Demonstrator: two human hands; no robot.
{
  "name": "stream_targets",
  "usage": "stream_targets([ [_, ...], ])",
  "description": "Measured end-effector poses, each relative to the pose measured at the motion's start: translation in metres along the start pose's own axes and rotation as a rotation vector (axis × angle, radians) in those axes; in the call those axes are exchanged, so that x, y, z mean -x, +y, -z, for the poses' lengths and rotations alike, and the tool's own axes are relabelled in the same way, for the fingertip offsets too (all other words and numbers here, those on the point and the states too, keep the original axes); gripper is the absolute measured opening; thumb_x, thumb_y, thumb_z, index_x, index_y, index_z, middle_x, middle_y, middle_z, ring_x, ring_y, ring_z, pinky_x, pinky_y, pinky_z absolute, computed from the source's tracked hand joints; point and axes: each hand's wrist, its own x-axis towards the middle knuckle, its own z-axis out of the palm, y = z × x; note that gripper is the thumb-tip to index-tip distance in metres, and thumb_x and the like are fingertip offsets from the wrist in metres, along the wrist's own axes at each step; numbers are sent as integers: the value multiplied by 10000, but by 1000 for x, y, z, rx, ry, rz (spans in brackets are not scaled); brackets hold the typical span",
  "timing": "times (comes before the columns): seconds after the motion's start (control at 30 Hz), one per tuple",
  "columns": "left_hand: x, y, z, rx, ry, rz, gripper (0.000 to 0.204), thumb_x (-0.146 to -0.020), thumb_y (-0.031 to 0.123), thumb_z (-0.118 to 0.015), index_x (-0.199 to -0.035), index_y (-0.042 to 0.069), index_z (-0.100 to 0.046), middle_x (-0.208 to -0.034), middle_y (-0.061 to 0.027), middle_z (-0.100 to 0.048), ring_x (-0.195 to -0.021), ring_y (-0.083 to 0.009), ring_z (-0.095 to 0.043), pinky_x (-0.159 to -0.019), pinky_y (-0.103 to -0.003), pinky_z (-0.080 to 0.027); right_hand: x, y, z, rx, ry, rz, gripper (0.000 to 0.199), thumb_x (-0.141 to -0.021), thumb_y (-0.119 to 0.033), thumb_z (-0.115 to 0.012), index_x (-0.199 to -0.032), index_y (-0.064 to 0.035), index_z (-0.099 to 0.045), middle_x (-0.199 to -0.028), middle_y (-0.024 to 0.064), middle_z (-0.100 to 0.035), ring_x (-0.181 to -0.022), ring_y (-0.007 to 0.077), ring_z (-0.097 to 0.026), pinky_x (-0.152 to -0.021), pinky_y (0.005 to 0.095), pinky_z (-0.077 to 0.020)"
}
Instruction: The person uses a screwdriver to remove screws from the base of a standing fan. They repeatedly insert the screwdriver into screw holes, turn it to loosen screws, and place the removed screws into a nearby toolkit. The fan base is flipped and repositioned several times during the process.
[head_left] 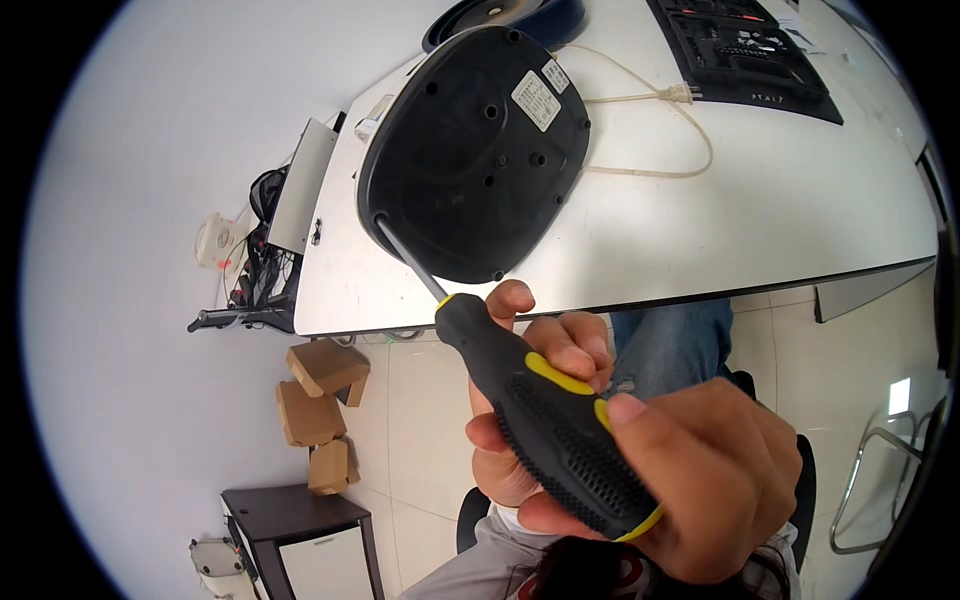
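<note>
On the white table (760,200), far: upturned black appliance base (470,150), white labels (537,100) (rectangular), cord (650,100) right.
Right hand (700,470) grips screwdriver (540,410) tight; left hand (545,380) curls beside its handle.

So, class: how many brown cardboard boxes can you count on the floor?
3, stacked by the table's left end: top box, middle box, bottom box. More may hide under the table.

White table (800,200), pale tiled floor (420,400), cardboard boxes (318,405), dark cabinet (290,510)
</note>
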Motion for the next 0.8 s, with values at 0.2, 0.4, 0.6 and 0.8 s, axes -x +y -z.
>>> stream_targets([
  [0.2, 5, 0, 21, -8, -126, 58, 750, -794, 428, -671, -1305, 16, -309, -1183, -204, -494, -1015, -238, -485, -874, -299, -439, -24, 64, -45, -177, 549, 781, 329, -597, -106, -850, -873, -176, -685, -878, 95, -619, -738, 178, -610, -532, 199, -502],
  [0.4, 0, -11, 20, 149, -140, 15, 677, -835, 449, -625, -1294, 19, -374, -1097, -145, -484, -908, -196, -481, -777, -281, -443, -23, 44, -36, -159, 399, 683, 318, -559, -53, -851, -816, -158, -696, -931, 88, -612, -759, 171, -599, -611, 206, -542],
  [0.6, -5, -6, 29, 46, -226, 69, 660, -855, 370, -635, -1323, 43, -305, -1072, -115, -529, -897, -170, -467, -787, -295, -454, -17, 36, -5, -133, 84, 369, 371, -606, -227, -814, -897, -119, -611, -895, 90, -593, -705, 170, -588, -582, 214, -501],
  [0.8, 7, -5, 20, 146, 1, 150, 592, -816, 202, -686, -1274, 66, -336, -1164, -135, -524, -1070, -226, -448, -915, -355, -438, -7, -3, 18, 18, -170, -120, 416, -703, -328, -780, -1002, -153, -550, -978, 105, -529, -761, 187, -562, -588, 224, -458],
])
